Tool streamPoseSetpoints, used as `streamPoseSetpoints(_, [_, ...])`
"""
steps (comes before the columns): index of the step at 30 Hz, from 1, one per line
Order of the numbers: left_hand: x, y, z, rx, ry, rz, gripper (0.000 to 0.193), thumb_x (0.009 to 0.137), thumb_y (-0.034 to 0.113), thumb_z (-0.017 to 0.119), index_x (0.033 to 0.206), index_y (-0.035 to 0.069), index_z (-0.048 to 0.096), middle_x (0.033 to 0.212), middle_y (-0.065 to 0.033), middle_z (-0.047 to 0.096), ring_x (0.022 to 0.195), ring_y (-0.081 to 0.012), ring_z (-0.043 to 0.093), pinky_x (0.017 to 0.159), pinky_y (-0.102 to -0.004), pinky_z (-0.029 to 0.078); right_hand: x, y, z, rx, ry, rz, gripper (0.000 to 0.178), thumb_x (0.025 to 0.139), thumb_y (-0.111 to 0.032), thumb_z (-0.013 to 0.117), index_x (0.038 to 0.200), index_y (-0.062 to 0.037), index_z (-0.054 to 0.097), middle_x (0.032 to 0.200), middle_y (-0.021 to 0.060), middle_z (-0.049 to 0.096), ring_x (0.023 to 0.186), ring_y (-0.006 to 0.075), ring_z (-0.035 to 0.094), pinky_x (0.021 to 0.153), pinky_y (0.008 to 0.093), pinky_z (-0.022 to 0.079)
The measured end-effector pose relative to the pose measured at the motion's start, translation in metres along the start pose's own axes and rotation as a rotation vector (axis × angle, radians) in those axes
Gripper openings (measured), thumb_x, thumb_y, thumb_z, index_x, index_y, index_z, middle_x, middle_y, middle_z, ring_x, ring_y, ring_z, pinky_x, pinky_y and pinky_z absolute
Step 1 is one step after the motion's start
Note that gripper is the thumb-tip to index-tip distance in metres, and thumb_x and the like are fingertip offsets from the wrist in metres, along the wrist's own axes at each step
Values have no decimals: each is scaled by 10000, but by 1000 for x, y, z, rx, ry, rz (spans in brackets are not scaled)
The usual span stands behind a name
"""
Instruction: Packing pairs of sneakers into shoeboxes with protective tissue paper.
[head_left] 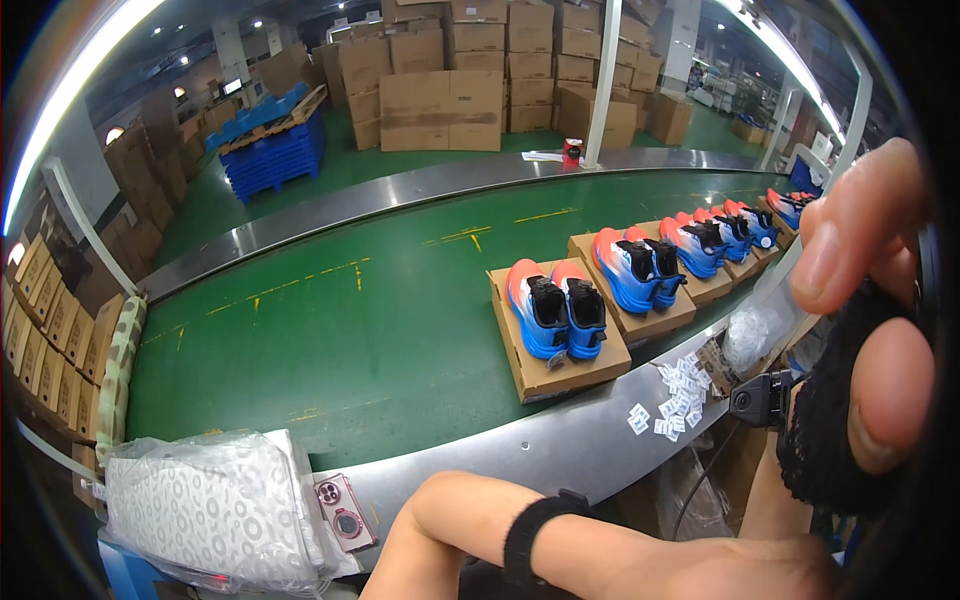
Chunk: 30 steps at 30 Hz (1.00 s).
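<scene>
My right hand [868, 250] looms close at the right edge, its visible fingers curled; what they close on is cut off or hidden. Beside it are a black knitted band [830, 410] and a small black camera [758, 400]. My left forearm crosses the lower edge wearing a black wristband [540, 535]. My left hand [745, 570] lies blurred under the band, its fingers hidden. Nearest to the hands are small white packets [680, 395] scattered on the metal ledge and a clear plastic bag [755, 335]. Blue-and-coral sneakers [540, 315] stand in pairs on brown shoeboxes [525, 375].
The shoeboxes line the near side of a green conveyor belt [330, 330]. A pink phone [345, 510] lies beside plastic-wrapped patterned paper [205, 500]. A red can-like item [572, 152] stands on the far rail. Cartons [440, 110] and blue pallets [270, 155] stand beyond; shoeboxes [50, 340] stack left.
</scene>
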<state>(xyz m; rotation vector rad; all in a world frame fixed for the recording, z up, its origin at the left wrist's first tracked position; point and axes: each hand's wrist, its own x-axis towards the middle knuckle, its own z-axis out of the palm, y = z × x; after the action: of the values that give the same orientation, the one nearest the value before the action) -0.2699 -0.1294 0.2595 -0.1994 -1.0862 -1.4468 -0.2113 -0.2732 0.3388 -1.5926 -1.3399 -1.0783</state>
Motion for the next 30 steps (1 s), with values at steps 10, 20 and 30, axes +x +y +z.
streamPoseSetpoints(10, [-110, -31, -113, 428, 1069, -399, 271, 843, 239, 483, 1004, 25, 525, 815, -102, 569, 621, -154, 572, 478, -262, 493, -16, -5, -11, 3, -55, 23, 447, 844, -340, 485, 1101, 25, 458, 1114, 209, 458, 984, 269, 478, 773, 345, 419])
streamPoseSetpoints(20, [-264, 18, -71, 837, 1627, -108, 209, 843, 177, 496, 957, 8, 541, 814, -80, 576, 690, -135, 563, 592, -236, 456, -36, 49, 21, -332, 68, 200, 277, 870, -230, 438, 924, 18, 549, 857, 115, 576, 779, 164, 544, 650, 255, 445])
streamPoseSetpoints(30, [-380, -4, -35, 631, 2024, 234, 175, 821, 187, 520, 911, 38, 537, 734, -82, 567, 635, -198, 567, 524, -298, 463, -291, 238, 183, -738, -516, 1382, 235, 818, -220, 456, 1028, -119, 485, 945, 157, 563, 809, 292, 583, 660, 366, 462])
